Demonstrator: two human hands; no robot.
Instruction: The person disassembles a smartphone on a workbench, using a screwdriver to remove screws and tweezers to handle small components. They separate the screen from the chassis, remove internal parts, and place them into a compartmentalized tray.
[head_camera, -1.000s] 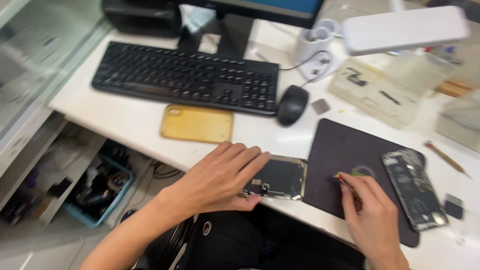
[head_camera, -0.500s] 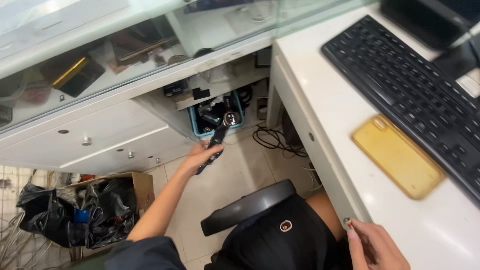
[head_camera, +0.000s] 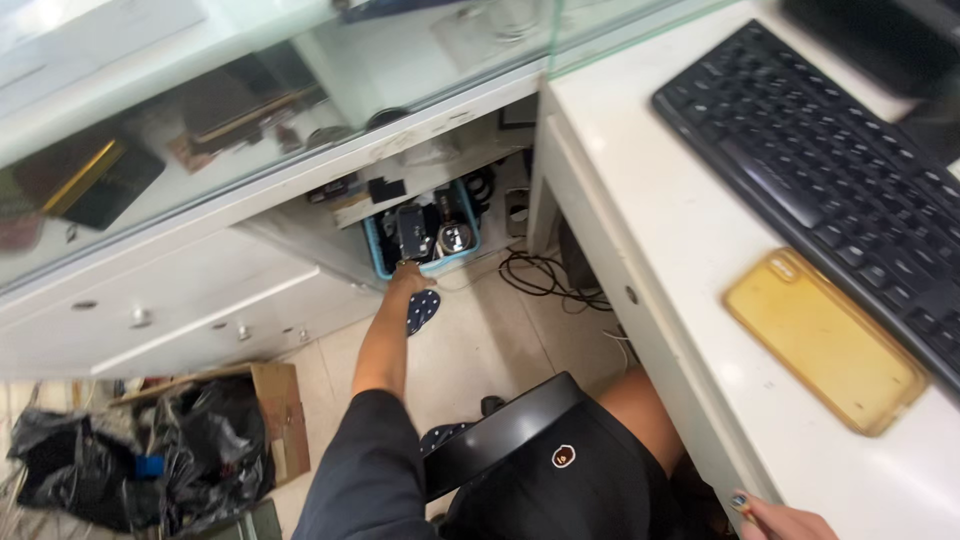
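Note:
My left arm stretches down to the floor, and my left hand (head_camera: 404, 272) rests at the front rim of a small blue bin (head_camera: 470, 248) under the counter. The bin holds a black boxy device (head_camera: 411, 229) and a round metal-faced part (head_camera: 454, 238). The hand touches the black device, but its grip is hidden. Only the fingertips of my right hand (head_camera: 778, 519) show at the bottom edge, by the white desk's (head_camera: 640, 190) front edge. A yellow phone case (head_camera: 825, 340) lies on the desk near a black keyboard (head_camera: 820, 170).
A glass display counter (head_camera: 200, 100) with drawers below stands to the left. Black rubbish bags (head_camera: 90, 460) and a cardboard box (head_camera: 282, 410) sit on the floor. Cables (head_camera: 540, 275) lie by the desk leg. A dotted slipper (head_camera: 422, 310) and a black chair back (head_camera: 510, 430) are below me.
My view swung from the desk down to the floor. My left hand left the phone on the desk, reached down with a dark tool, and has now arrived at the blue bin.

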